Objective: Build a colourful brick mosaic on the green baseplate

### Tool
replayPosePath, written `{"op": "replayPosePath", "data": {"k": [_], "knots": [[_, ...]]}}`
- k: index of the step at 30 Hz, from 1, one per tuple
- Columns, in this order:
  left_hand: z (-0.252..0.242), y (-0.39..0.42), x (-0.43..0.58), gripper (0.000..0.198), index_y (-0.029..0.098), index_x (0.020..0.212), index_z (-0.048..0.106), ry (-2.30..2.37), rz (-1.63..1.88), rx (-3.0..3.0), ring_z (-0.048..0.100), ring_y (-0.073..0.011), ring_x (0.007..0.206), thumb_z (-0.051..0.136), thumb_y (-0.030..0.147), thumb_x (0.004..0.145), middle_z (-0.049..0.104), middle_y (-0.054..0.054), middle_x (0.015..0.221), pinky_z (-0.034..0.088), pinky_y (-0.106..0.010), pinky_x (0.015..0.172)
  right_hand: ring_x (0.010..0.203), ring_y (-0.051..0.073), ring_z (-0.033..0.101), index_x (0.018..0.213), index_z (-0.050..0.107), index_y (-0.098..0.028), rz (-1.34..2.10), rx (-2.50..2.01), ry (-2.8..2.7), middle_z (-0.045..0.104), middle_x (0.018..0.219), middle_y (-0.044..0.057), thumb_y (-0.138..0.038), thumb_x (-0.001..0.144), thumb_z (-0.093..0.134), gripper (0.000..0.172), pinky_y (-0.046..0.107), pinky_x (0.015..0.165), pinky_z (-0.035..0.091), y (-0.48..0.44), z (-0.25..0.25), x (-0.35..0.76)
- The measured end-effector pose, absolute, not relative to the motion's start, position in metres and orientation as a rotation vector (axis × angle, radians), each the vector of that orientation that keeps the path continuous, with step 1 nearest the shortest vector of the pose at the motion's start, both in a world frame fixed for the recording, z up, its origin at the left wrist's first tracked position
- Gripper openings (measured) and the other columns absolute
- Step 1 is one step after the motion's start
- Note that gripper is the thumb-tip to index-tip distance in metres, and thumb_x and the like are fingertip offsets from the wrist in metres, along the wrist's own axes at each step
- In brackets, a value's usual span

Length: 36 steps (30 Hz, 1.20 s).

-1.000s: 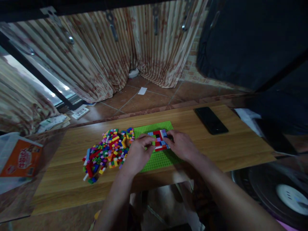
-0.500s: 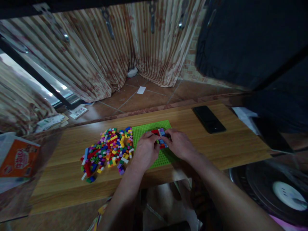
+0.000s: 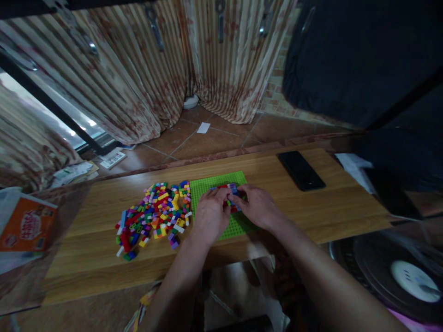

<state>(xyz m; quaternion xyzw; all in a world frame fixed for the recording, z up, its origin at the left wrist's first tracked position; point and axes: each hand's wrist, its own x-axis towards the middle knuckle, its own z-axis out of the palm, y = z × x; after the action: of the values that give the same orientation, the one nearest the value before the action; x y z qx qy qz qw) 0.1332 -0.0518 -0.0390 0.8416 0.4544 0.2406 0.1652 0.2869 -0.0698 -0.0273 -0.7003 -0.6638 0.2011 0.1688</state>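
A small structure of red, blue and purple toy bricks sits on the green baseplate. My left hand is closed at its left side, fingers bent over the bricks and hiding part of them. From the right, my right hand pinches the structure with thumb and fingertips. The two hands nearly meet over the bricks, so any single brick between the fingertips is hidden. To the left of the baseplate lies a spread pile of loose, many-coloured toy bricks.
All this rests on a long wooden table. A black phone lies at its right. An orange-labelled box stands off the left end. Striped curtains hang behind, and a round dark lidded object is at lower right.
My left hand has shifted slightly up and over the structure, covering more of its red bricks. My right hand stays in nearly the same place.
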Motion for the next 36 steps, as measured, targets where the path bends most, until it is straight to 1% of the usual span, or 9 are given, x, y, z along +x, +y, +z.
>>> {"op": "replayPosePath", "data": {"k": [3, 9, 14, 20, 23, 26, 29, 32, 36], "knots": [[-0.039, -0.053, 0.133, 0.034, 0.021, 0.108, 0.058, 1.289, 0.708, 2.408, 0.060, -0.0217, 0.096, 0.055, 0.007, 0.077, 0.067, -0.005, 0.102, 0.048, -0.038, 0.091, 0.095, 0.026, 0.065, 0.103, 0.064, -0.018, 0.588, -2.009, -1.880, 0.070, 0.101, 0.013, -0.047, 0.088, 0.054, 0.034, 0.034, 0.080, 0.046, -0.070, -0.026, 0.286], [-0.041, -0.053, 0.133, 0.034, 0.019, 0.110, 0.058, 1.343, 0.688, 2.391, 0.061, -0.0225, 0.095, 0.057, 0.010, 0.078, 0.066, -0.006, 0.097, 0.049, -0.038, 0.088, 0.093, 0.026, 0.065, 0.100, 0.064, -0.019, 0.552, -2.065, -1.878, 0.069, 0.100, 0.012, -0.048, 0.087, 0.055, 0.033, 0.035, 0.076, 0.045, -0.069, -0.029, 0.282], [-0.041, -0.052, 0.130, 0.035, 0.020, 0.112, 0.057, 1.355, 0.688, 2.358, 0.060, -0.0220, 0.095, 0.058, 0.011, 0.078, 0.064, -0.006, 0.098, 0.050, -0.038, 0.088, 0.091, 0.026, 0.065, 0.100, 0.064, -0.019, 0.521, -2.087, -1.889, 0.069, 0.099, 0.012, -0.049, 0.087, 0.054, 0.035, 0.034, 0.075, 0.045, -0.069, -0.030, 0.281], [-0.041, -0.053, 0.128, 0.039, 0.019, 0.113, 0.057, 1.331, 0.686, 2.334, 0.060, -0.0228, 0.097, 0.058, 0.007, 0.075, 0.063, -0.007, 0.100, 0.050, -0.039, 0.090, 0.085, 0.024, 0.065, 0.108, 0.064, -0.018, 0.588, -2.038, -1.877, 0.070, 0.100, 0.012, -0.052, 0.089, 0.048, 0.043, 0.033, 0.075, 0.045, -0.066, -0.032, 0.288], [-0.037, -0.055, 0.125, 0.042, 0.019, 0.115, 0.057, 1.273, 0.697, 2.296, 0.060, -0.0214, 0.098, 0.057, 0.006, 0.075, 0.064, -0.007, 0.104, 0.050, -0.037, 0.091, 0.081, 0.023, 0.065, 0.108, 0.064, -0.017, 0.592, -2.041, -1.875, 0.070, 0.098, 0.012, -0.053, 0.089, 0.048, 0.044, 0.033, 0.073, 0.045, -0.066, -0.033, 0.288], [-0.029, -0.055, 0.120, 0.041, 0.020, 0.116, 0.058, 1.257, 0.776, 2.222, 0.062, -0.0178, 0.093, 0.054, 0.006, 0.077, 0.065, -0.005, 0.102, 0.051, -0.032, 0.088, 0.085, 0.025, 0.065, 0.108, 0.063, -0.017, 0.586, -2.050, -1.877, 0.069, 0.103, 0.013, -0.052, 0.088, 0.050, 0.043, 0.034, 0.074, 0.046, -0.067, -0.033, 0.286], [-0.024, -0.051, 0.110, 0.036, 0.019, 0.113, 0.061, 1.321, 0.931, 2.122, 0.063, -0.0152, 0.086, 0.052, 0.007, 0.080, 0.066, -0.004, 0.094, 0.051, -0.029, 0.084, 0.094, 0.028, 0.064, 0.115, 0.059, -0.015, 0.560, -2.067, -1.872, 0.067, 0.110, 0.017, -0.052, 0.086, 0.053, 0.048, 0.037, 0.078, 0.047, -0.068, -0.034, 0.283], [-0.023, -0.045, 0.098, 0.030, 0.016, 0.109, 0.063, 1.385, 1.055, 2.038, 0.063, -0.0146, 0.083, 0.051, 0.011, 0.083, 0.067, -0.004, 0.090, 0.052, -0.028, 0.082, 0.097, 0.028, 0.064, 0.120, 0.056, -0.013, 0.584, -2.075, -1.859, 0.066, 0.112, 0.018, -0.054, 0.085, 0.055, 0.054, 0.038, 0.081, 0.047, -0.067, -0.035, 0.282], [-0.026, -0.040, 0.088, 0.028, 0.017, 0.108, 0.065, 1.439, 1.113, 1.978, 0.065, -0.0149, 0.082, 0.051, 0.013, 0.084, 0.068, -0.004, 0.089, 0.052, -0.028, 0.079, 0.100, 0.028, 0.064, 0.121, 0.056, -0.013, 0.602, -2.060, -1.867, 0.065, 0.113, 0.018, -0.055, 0.086, 0.052, 0.054, 0.038, 0.084, 0.047, -0.067, -0.038, 0.282]]}}
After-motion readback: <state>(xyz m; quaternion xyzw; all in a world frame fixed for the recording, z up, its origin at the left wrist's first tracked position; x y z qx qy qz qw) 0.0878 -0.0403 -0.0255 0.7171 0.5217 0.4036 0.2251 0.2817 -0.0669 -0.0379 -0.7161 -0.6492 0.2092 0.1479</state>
